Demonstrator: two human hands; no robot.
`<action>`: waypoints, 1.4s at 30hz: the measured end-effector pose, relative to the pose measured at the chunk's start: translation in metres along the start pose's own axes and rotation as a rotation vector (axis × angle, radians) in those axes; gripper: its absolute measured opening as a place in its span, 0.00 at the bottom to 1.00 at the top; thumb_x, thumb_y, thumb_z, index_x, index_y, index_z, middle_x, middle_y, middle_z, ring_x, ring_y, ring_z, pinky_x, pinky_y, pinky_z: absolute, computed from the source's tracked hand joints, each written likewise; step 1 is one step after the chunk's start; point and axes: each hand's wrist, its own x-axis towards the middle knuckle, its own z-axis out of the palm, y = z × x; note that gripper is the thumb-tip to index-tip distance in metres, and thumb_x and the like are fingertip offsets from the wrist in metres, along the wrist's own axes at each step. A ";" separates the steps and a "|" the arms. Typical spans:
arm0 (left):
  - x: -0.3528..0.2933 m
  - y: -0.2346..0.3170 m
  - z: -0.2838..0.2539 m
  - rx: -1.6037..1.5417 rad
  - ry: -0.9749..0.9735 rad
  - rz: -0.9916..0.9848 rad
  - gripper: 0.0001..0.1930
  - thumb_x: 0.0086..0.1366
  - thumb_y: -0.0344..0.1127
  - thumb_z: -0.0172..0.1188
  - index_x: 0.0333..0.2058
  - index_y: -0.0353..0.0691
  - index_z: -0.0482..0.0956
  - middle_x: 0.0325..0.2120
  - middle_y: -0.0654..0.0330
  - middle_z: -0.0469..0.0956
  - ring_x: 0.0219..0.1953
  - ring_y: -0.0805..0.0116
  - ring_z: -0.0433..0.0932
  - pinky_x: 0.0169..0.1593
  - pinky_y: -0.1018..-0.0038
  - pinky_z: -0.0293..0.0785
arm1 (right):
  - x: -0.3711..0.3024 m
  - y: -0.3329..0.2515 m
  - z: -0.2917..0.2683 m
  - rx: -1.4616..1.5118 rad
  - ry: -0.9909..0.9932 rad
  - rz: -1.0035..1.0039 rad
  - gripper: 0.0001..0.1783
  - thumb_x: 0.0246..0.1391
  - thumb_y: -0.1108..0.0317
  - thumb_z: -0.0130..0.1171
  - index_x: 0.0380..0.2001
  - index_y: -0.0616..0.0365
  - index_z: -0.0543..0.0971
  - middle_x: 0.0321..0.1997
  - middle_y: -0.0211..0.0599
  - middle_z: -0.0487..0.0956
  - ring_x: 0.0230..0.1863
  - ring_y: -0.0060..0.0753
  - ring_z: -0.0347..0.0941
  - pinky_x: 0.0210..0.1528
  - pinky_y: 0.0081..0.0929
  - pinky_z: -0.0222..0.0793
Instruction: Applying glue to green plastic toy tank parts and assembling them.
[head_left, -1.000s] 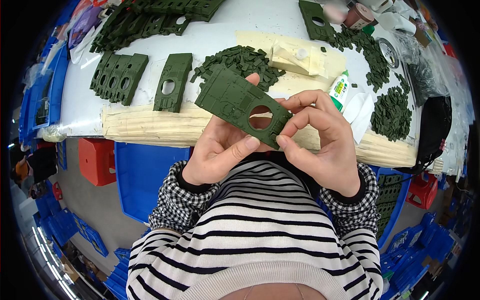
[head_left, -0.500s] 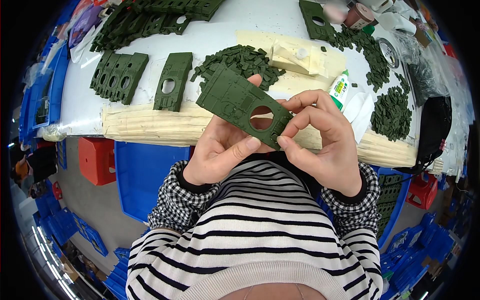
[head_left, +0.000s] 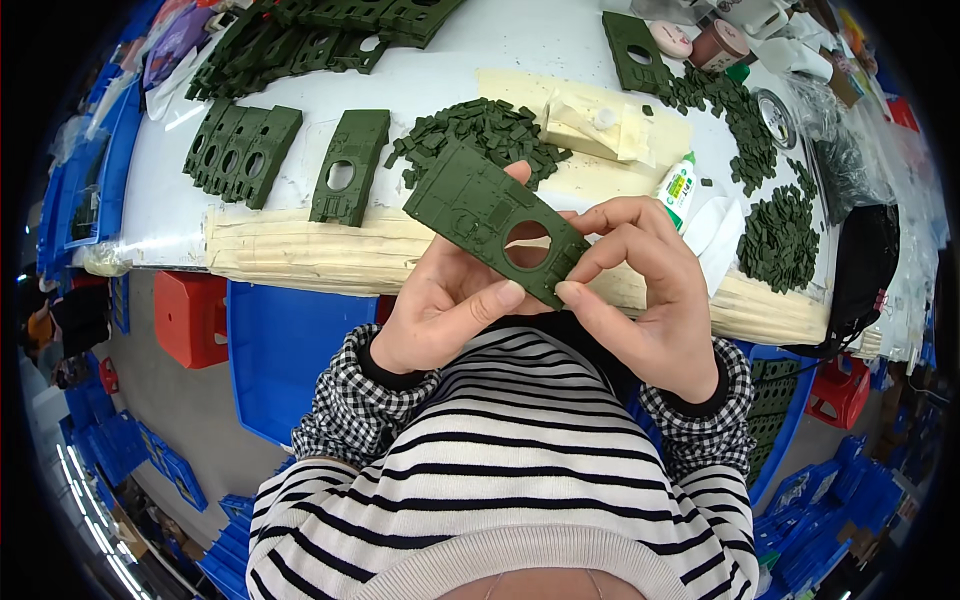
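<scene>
A dark green plastic model hull top [head_left: 478, 208] with a round hole is held tilted in front of my chest. My left hand [head_left: 440, 305] grips it from below, thumb on its near edge and a fingertip showing past the far edge. Fingers and thumb of my right hand [head_left: 645, 290] pinch its right end; any small part between them is hidden. Behind it on the table lies a heap of small green plastic pieces [head_left: 470, 130]. A similar hull top [head_left: 352, 150] lies farther left, beside a row of several more [head_left: 235, 145].
A white glue bottle [head_left: 677, 190] lies right of the heap, near a taped cream block [head_left: 595, 128]. More small pieces [head_left: 780, 240] are piled at the right. Stacked hull tops [head_left: 300, 40] fill the back left. A blue bin [head_left: 275, 350] and red stool [head_left: 190, 318] stand below the table.
Both hands and the held hull top have shifted slightly in the picture, toward the right and nearer to me. The grip looks the same.
</scene>
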 end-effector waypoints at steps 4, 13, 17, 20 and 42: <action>0.003 0.000 0.001 -0.070 0.015 0.031 0.37 0.68 0.31 0.48 0.67 0.44 0.35 0.61 0.43 0.56 0.62 0.53 0.62 0.57 0.56 0.71 | -0.003 -0.003 -0.005 -0.149 0.028 -0.145 0.12 0.38 0.72 0.67 0.32 0.52 0.82 0.43 0.38 0.75 0.45 0.38 0.68 0.49 0.31 0.62; 0.007 -0.007 -0.001 -0.018 0.028 0.169 0.36 0.68 0.28 0.46 0.67 0.43 0.36 0.63 0.43 0.54 0.64 0.53 0.59 0.60 0.59 0.66 | -0.015 -0.008 0.010 -0.578 0.096 -0.345 0.23 0.33 0.66 0.71 0.41 0.50 0.83 0.43 0.35 0.75 0.45 0.41 0.68 0.48 0.38 0.67; 0.006 0.002 0.003 -0.106 0.002 0.072 0.36 0.69 0.36 0.47 0.67 0.42 0.35 0.62 0.42 0.54 0.62 0.52 0.62 0.57 0.54 0.71 | -0.011 -0.004 -0.001 -0.245 0.098 -0.296 0.24 0.38 0.60 0.70 0.42 0.57 0.82 0.41 0.39 0.75 0.42 0.40 0.68 0.45 0.33 0.66; 0.005 0.004 0.000 -0.285 -0.050 -0.042 0.37 0.69 0.43 0.46 0.67 0.38 0.35 0.61 0.43 0.55 0.60 0.52 0.64 0.56 0.51 0.71 | -0.013 0.001 -0.007 -0.032 0.197 -0.247 0.23 0.50 0.58 0.64 0.43 0.65 0.77 0.40 0.42 0.74 0.43 0.38 0.69 0.48 0.30 0.64; -0.023 0.021 0.008 0.958 0.233 0.419 0.41 0.45 0.36 0.75 0.56 0.30 0.64 0.47 0.49 0.72 0.46 0.58 0.75 0.45 0.70 0.78 | 0.000 0.003 0.008 0.497 0.308 0.229 0.16 0.61 0.71 0.51 0.50 0.69 0.71 0.37 0.39 0.80 0.31 0.20 0.75 0.33 0.17 0.73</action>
